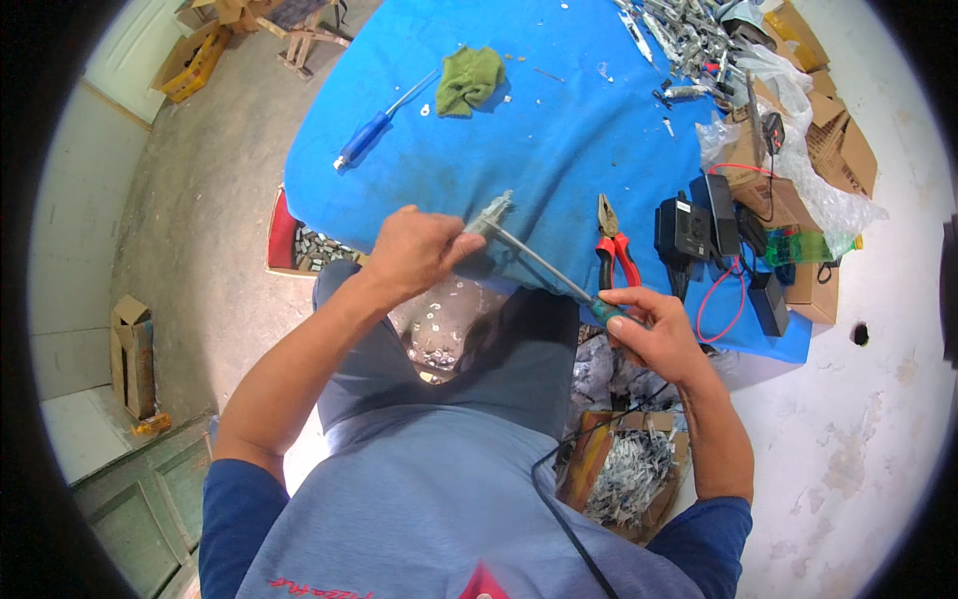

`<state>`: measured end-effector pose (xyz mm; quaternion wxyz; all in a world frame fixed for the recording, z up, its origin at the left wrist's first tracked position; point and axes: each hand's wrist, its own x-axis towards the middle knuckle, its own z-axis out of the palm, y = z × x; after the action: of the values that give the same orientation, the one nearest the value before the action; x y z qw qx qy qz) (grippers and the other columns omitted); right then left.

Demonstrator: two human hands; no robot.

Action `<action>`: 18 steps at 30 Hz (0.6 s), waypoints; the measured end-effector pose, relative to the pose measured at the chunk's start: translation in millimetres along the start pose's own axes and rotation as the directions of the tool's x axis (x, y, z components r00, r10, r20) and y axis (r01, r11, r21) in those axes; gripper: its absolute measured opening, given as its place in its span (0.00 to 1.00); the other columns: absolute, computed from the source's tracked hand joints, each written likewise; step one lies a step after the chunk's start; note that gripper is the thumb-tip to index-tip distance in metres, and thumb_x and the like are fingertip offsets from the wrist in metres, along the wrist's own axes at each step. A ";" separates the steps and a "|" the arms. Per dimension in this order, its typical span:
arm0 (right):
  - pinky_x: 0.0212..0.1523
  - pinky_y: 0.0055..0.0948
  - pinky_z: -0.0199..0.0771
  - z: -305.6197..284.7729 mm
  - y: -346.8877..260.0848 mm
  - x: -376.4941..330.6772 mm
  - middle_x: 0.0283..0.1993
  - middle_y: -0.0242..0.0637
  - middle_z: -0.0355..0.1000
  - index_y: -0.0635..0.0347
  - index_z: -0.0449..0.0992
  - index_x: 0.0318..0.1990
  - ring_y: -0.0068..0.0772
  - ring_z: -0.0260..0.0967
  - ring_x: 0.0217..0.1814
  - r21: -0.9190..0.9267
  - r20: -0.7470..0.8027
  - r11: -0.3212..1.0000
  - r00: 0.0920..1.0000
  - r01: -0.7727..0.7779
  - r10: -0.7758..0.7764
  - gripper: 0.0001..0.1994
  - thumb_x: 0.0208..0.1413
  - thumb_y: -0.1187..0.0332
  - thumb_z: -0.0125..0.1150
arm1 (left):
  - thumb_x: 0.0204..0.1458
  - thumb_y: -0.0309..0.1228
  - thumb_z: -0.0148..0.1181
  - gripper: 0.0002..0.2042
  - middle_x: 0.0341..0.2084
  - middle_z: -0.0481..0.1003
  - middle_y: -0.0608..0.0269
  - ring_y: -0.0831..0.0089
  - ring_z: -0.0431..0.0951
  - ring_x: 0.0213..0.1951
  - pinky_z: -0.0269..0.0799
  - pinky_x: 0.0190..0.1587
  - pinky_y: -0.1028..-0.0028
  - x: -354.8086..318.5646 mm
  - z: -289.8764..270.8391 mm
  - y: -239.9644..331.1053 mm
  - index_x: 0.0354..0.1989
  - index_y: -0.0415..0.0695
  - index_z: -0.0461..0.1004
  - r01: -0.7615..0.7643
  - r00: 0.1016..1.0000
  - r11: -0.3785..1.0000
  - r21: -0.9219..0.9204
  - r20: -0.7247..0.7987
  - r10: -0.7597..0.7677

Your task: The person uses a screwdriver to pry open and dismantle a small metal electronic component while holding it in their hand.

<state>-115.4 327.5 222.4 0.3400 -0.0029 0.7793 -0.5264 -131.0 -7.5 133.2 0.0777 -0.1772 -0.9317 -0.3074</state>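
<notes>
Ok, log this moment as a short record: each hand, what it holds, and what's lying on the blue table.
left hand: grips small grey metal part at table edge
right hand: holds screwdriver, tip at the part
table: blue cover
on table: red-handled pliers, blue-handled screwdriver, green cloth, black adapters
below: box of metal pieces

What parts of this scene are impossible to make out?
Head view only:
- Metal part: its near end is hidden under the left hand.
- Screwdriver handle: mostly covered by the right hand.
- Metal pieces at the table's far edge: too small and bent by the lens.
- Box below: partly behind the right arm.
</notes>
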 end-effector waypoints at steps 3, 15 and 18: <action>0.15 0.15 0.58 8.3 14.3 2.4 0.29 0.38 0.74 0.64 0.73 0.55 0.14 0.61 0.15 0.333 0.026 0.940 0.997 -0.077 0.072 0.18 0.57 0.72 0.62 | 0.58 0.48 0.57 0.21 0.14 0.69 0.52 0.49 0.70 0.22 0.63 0.31 0.59 1.5 -6.0 6.2 0.20 0.43 0.73 0.093 0.994 0.995 -0.022 0.062 -0.092; 0.37 0.25 0.75 33.5 47.7 -6.1 0.40 0.40 0.79 0.61 0.76 0.54 0.28 0.77 0.36 -0.341 -0.133 0.818 0.837 0.464 -0.530 0.17 0.57 0.69 0.64 | 0.56 0.49 0.58 0.21 0.14 0.70 0.51 0.48 0.72 0.21 0.65 0.29 0.56 0.1 -3.2 6.1 0.19 0.44 0.73 0.022 1.000 0.996 0.092 0.003 -0.023; 0.47 0.27 0.74 26.6 37.2 -10.1 0.47 0.43 0.79 0.59 0.77 0.54 0.31 0.77 0.47 -0.401 -0.102 0.811 0.859 0.426 -0.501 0.19 0.54 0.69 0.67 | 0.56 0.50 0.58 0.22 0.13 0.70 0.52 0.48 0.71 0.21 0.65 0.31 0.57 -2.3 -1.0 8.0 0.19 0.45 0.73 0.060 0.998 0.997 0.047 0.027 -0.061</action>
<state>-80.3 326.0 191.5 0.1128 -0.2032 0.8689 -0.4371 -125.9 -2.8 137.8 0.0594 -0.1513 -0.9445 -0.2855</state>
